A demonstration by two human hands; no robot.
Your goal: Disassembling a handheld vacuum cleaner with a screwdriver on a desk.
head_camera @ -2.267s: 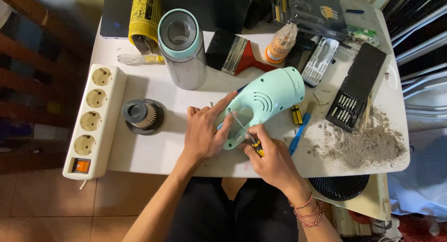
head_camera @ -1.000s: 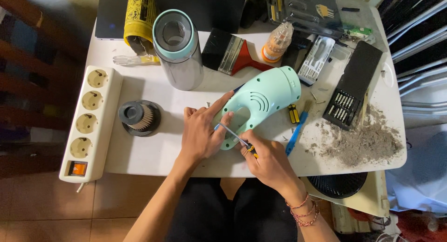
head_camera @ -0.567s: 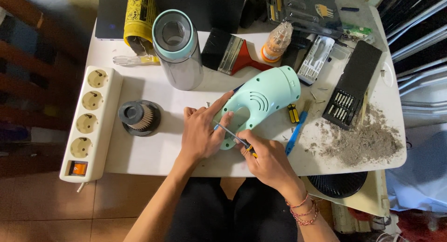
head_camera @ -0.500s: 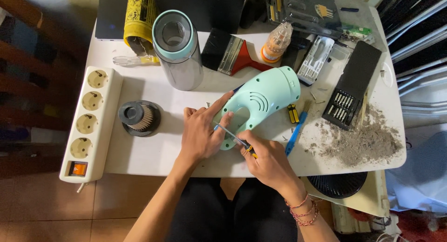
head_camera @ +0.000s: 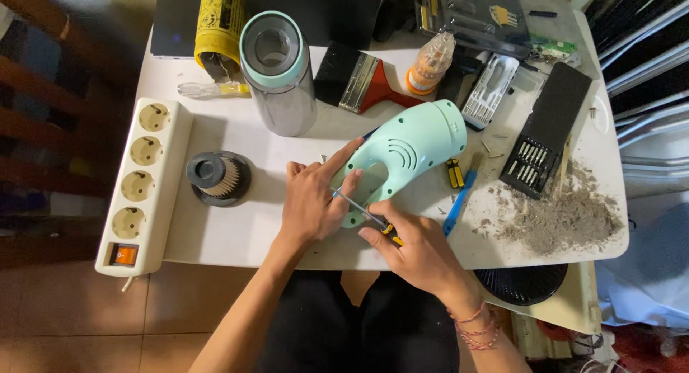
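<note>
On the white table (head_camera: 237,233), seen from the head camera, the mint-green plastic vacuum body (head_camera: 405,154) is pinned flat near the front edge by the left hand (head_camera: 310,204), fingers spread, so that the yellow-and-black-handled screwdriver (head_camera: 367,216), pinched in the closed right hand (head_camera: 416,251), can be held steady against its handle end.

- We cannot see the screwdriver (head_camera: 364,215) tip, hidden between the left hand (head_camera: 310,204) and the mint housing (head_camera: 405,154).
- The top edge crops the tool case (head_camera: 477,14).
</note>
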